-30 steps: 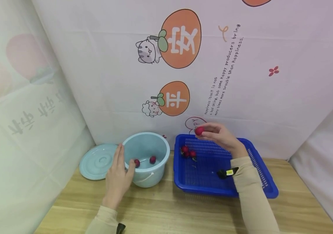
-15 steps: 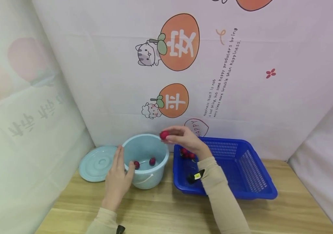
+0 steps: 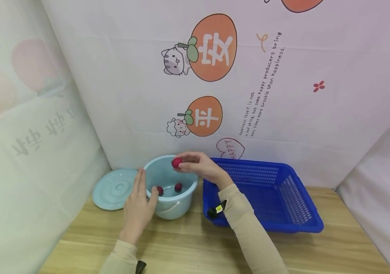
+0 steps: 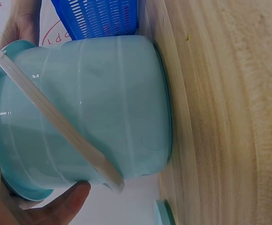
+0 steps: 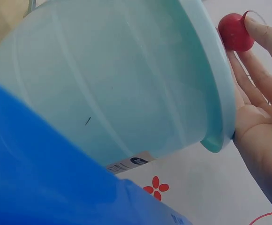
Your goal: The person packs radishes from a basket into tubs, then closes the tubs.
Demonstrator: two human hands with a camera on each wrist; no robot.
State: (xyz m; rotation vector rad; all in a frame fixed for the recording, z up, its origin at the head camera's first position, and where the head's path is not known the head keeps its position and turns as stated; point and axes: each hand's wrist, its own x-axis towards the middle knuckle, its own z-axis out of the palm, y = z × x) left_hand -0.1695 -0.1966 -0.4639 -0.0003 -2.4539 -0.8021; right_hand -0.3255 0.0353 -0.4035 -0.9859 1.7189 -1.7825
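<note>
In the head view my right hand [image 3: 199,167] pinches a small red radish [image 3: 176,163] between thumb and fingertips, over the right side of a light blue bucket [image 3: 181,208]. The right wrist view shows this radish [image 5: 236,33] with its thin root, beside the bucket's rim. Two more radishes lie inside the bucket, one at the left [image 3: 160,191] and one at the right [image 3: 178,187]. My left hand [image 3: 136,207] rests against the bucket's left side with fingers straight. In the left wrist view its thumb [image 4: 72,204] touches the outer wall.
A blue plastic basket [image 3: 285,228] stands right of the bucket, partly hidden by my right forearm. The light blue lid [image 3: 115,189] lies to the left. A pale handle [image 4: 63,126] hangs across the bucket's front. Printed cloth [image 3: 129,95] encloses the wooden table [image 3: 167,251].
My right hand has carried the radish leftward from above the basket to over the bucket. The radishes seen earlier in the basket are now hidden behind the right arm. My left hand stays put.
</note>
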